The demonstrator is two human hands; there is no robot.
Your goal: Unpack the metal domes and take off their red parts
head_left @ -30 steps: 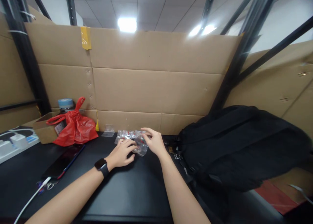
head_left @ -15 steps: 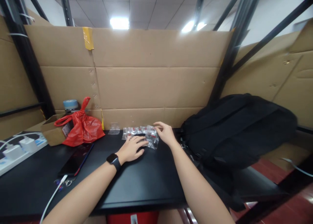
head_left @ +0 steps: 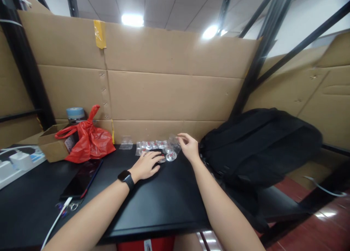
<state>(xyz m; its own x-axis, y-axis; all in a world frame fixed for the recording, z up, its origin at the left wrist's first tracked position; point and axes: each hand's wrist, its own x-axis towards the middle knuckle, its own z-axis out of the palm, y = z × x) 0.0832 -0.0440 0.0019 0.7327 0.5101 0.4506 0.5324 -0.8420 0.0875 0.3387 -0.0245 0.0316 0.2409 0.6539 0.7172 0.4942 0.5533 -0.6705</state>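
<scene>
My left hand [head_left: 147, 164] lies flat on the black table [head_left: 153, 203], fingers spread, fingertips touching small round silver pieces [head_left: 167, 155] with red marks. My right hand [head_left: 189, 147] pinches a clear plastic bag [head_left: 174, 141] and holds it just above those pieces. More small clear bags with the same round pieces [head_left: 149, 145] lie in a row against the cardboard wall. A black smartwatch [head_left: 126, 178] is on my left wrist.
A black backpack [head_left: 259, 145] fills the table's right side. At the left are a red plastic bag [head_left: 87, 141], a cardboard box [head_left: 53, 147], a tape roll [head_left: 75, 113], a dark phone [head_left: 81, 178] with a white cable [head_left: 56, 220] and white chargers [head_left: 20, 159]. One small empty bag [head_left: 126, 143] lies apart.
My right hand lifted the clear bag up and to the right, and two round pieces now lie loose on the table. My left hand stayed nearly in place.
</scene>
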